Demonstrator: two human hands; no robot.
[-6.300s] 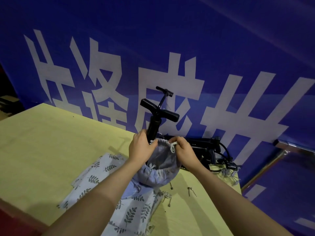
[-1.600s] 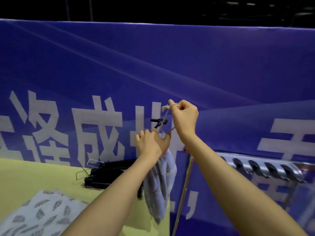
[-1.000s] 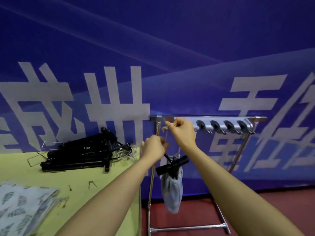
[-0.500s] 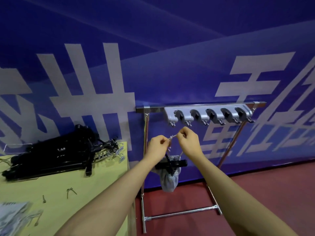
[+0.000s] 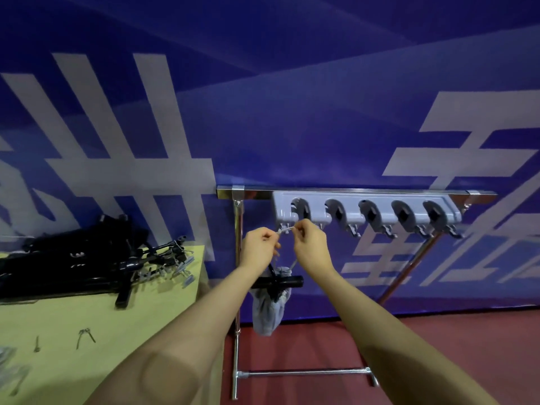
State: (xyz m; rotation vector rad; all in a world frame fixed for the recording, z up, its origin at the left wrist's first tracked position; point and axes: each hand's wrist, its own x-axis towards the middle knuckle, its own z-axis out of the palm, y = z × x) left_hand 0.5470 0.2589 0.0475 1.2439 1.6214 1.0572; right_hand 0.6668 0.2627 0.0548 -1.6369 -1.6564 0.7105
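Left hand (image 5: 258, 247) and right hand (image 5: 311, 244) both pinch the thin white drawstring (image 5: 283, 230) just below the grey plastic hook rack (image 5: 350, 197); the grey cloth pouch (image 5: 267, 312) dangles beneath. A missed hook could drop it.

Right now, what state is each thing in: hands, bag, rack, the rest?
Left hand, pinching the drawstring.
Right hand, pinching the drawstring.
Drawstring, held between both hands just below the rack.
Grey bag, hanging in the air, pump handle sticking out.
Rack, all five clamps empty.
Black pumps, piled on the table.
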